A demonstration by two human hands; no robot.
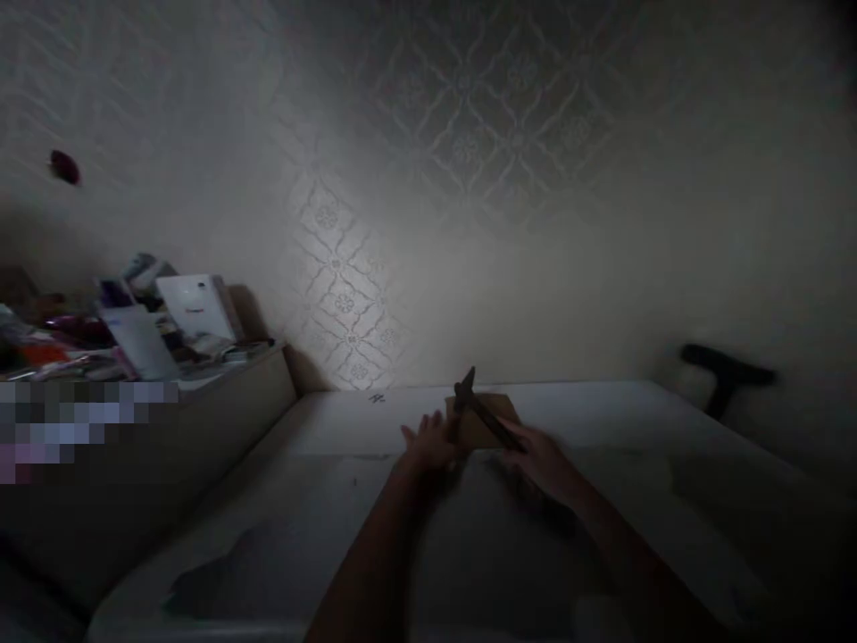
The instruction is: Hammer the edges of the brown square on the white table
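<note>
The room is dim. My left hand [430, 444] rests on the near left edge of a small brown board [483, 420] that lies on a white table [603, 420]; its fingers point forward and lie fairly flat. My right hand [544, 457] is wrapped round the handle of a dark hammer-like tool [477, 406], whose head sits above the far edge of the board. Both forearms reach in from the bottom of the view.
A patterned wall rises behind the table. At the left a lower shelf carries several boxes and a white packet [195, 308]. A dark T-shaped object [727, 373] stands at the right beside the table's far corner. A blurred patch covers the left edge.
</note>
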